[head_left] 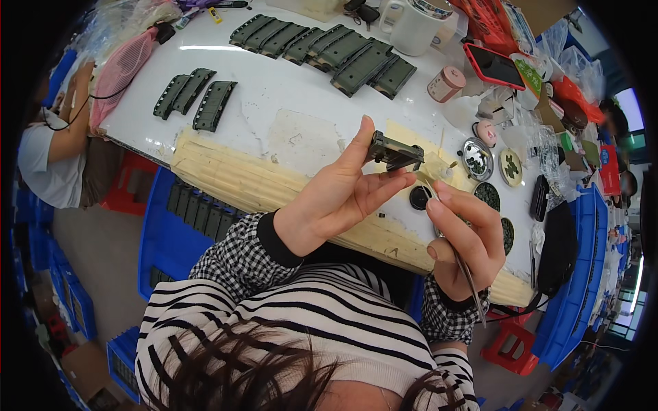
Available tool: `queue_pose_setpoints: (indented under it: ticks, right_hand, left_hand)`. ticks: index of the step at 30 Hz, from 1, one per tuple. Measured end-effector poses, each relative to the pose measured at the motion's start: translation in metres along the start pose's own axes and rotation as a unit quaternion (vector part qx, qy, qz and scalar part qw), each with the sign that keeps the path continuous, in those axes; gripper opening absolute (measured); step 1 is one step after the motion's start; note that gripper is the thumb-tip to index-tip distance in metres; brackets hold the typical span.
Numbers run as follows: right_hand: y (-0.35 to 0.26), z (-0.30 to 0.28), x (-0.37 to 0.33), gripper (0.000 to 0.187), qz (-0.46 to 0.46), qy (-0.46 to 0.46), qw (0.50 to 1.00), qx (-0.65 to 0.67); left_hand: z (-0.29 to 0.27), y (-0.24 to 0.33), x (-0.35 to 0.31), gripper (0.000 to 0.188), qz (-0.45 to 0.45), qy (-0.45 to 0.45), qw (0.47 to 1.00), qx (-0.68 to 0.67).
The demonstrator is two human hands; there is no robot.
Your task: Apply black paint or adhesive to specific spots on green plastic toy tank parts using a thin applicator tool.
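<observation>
My left hand (339, 195) holds a small dark green plastic part (395, 153) up over the near edge of the white worktable (274, 109), pinched between thumb and fingers. My right hand (462, 236) grips thin metal tweezers (465, 264); their tips point up toward the part, close below its right end. Whether the tips touch the part I cannot tell. Just beyond the hands lie small round dishes (476, 158) with tiny dark pieces.
Rows of dark green parts (329, 49) lie at the table's far side, three more (195, 96) at the left. A white mug (415, 26), a red phone (495, 66) and cluttered packets sit at right. Blue bins (168, 233) stand below; another person (51, 151) sits at left.
</observation>
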State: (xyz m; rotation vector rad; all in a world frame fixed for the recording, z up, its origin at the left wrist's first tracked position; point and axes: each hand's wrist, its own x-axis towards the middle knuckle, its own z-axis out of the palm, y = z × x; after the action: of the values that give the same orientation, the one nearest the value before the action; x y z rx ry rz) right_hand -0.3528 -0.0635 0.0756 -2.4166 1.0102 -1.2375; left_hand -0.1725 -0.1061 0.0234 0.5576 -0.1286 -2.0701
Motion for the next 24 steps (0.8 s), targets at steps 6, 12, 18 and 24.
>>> queue_pose_setpoints:
  ticks: [6, 12, 18, 24]
  right_hand:
    - [0.000, 0.000, -0.001, 0.045, 0.012, 0.012, 1.000, -0.009]
    - [0.007, 0.002, -0.016, 0.029, 0.042, 0.075, 0.996, 0.035]
    - [0.006, 0.006, -0.023, 0.031, 0.064, 0.071, 0.991, 0.091]
    - [0.004, -0.001, -0.023, 0.032, 0.057, 0.028, 0.996, 0.057]
  left_hand:
    - [-0.004, -0.001, 0.002, 0.053, -0.001, -0.022, 1.000, 0.011]
    - [-0.013, 0.001, -0.006, 0.029, 0.079, -0.071, 0.988, 0.114]
    - [-0.012, 0.006, -0.006, 0.039, 0.102, -0.095, 0.978, 0.154]
    - [-0.012, 0.007, -0.006, 0.042, 0.102, -0.113, 0.975, 0.160]
